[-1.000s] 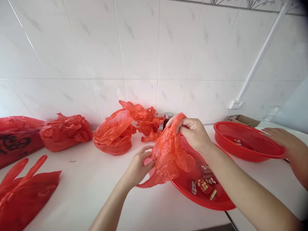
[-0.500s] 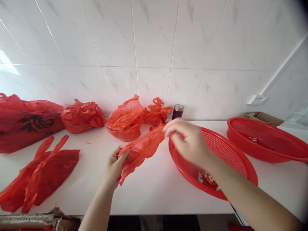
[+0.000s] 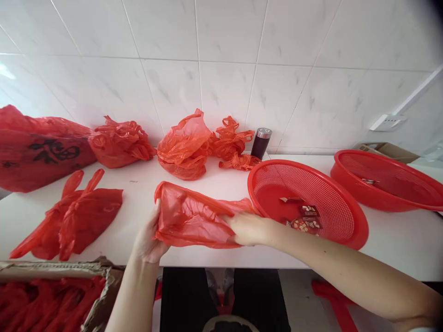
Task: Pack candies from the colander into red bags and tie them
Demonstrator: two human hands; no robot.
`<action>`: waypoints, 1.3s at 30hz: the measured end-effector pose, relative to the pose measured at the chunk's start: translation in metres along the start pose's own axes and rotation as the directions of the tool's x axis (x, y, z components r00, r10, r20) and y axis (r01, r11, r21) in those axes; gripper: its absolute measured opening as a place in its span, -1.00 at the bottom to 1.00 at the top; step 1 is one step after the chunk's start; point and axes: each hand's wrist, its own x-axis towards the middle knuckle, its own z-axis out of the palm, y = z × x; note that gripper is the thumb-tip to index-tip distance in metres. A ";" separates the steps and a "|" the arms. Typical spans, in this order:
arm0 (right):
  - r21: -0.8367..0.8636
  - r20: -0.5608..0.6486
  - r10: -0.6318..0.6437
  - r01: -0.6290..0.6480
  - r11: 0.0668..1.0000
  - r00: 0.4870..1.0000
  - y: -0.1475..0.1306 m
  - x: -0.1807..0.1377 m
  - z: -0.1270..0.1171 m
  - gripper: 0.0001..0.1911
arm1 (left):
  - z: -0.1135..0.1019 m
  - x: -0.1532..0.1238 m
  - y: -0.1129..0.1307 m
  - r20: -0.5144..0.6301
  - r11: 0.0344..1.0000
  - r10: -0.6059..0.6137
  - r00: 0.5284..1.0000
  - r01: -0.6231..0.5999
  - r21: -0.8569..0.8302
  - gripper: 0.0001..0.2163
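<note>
Red bag (image 3: 194, 216) between both hands' fingers (image 3: 238, 227)

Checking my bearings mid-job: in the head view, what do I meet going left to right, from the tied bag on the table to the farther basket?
Tied red bag → left hand → opened red bag → nearer red basket → farther red basket.

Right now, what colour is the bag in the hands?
The bag is a see-through red, best seen in the head view.

Seemingly a packing room, judging by red baskets (image 3: 342, 212), knotted bag (image 3: 92, 216), carton (image 3: 111, 283).
</note>
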 end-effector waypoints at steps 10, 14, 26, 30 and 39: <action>-0.032 0.084 0.183 -0.181 0.983 0.979 0.004 0.007 0.002 -0.68 | -0.023 0.017 -0.025 0.042 0.729 0.277 0.960 -0.238 0.642 -0.53; 0.327 -0.137 -0.185 0.221 0.919 0.973 0.006 -0.021 -0.014 -0.64 | -0.022 0.015 -0.020 0.059 0.849 0.081 0.995 -0.100 0.519 -0.52; 0.155 0.135 0.546 -0.561 0.813 0.827 0.206 -0.095 0.026 0.46 | 0.022 -0.010 -0.021 0.041 0.931 -0.160 0.986 0.137 0.339 -0.48; 0.213 0.100 0.502 -0.511 0.833 0.859 0.225 -0.088 0.053 0.51 | 0.038 -0.022 -0.026 0.023 0.923 -0.213 0.977 0.194 0.332 -0.49; 0.310 0.000 0.471 -0.448 0.839 0.882 0.256 -0.041 0.038 0.05 | 0.038 -0.004 -0.040 -0.130 0.987 -0.010 0.991 0.031 0.159 -0.56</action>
